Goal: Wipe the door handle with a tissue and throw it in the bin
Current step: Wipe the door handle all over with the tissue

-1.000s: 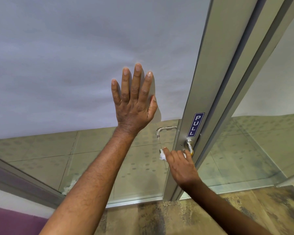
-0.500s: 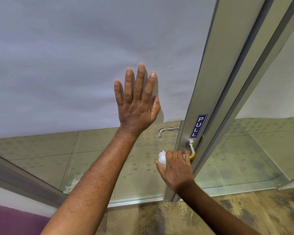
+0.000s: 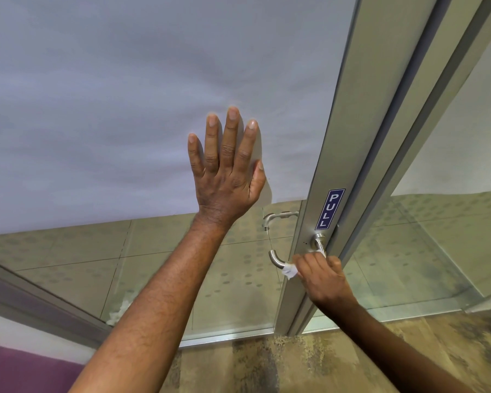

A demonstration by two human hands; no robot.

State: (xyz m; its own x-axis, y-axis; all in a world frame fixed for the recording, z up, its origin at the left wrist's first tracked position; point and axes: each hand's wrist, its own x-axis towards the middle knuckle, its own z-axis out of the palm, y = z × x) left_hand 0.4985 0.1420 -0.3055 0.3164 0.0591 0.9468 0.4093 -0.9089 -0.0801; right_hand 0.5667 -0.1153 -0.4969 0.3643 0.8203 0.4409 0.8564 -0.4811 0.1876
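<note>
A curved silver door handle (image 3: pixel 275 258) sticks out from the metal door frame (image 3: pixel 352 137) below a blue PULL label (image 3: pixel 330 209). My right hand (image 3: pixel 322 276) is wrapped around the handle's middle with a white tissue (image 3: pixel 290 270) pressed against it; tissue peeks out at both sides of my fingers. My left hand (image 3: pixel 227 171) lies flat, fingers spread, on the frosted glass door panel (image 3: pixel 125 109) to the left of the handle. No bin is in view.
A second handle (image 3: pixel 277 218) shows through the clear lower glass on the door's far side. A gap opens right of the frame. Mottled brown floor (image 3: pixel 295 364) lies below, with a purple surface (image 3: pixel 17 370) at bottom left.
My right hand has slid with the tissue from the handle's free end towards the frame, so the curved tip is now bare. My left hand stays pressed on the glass.
</note>
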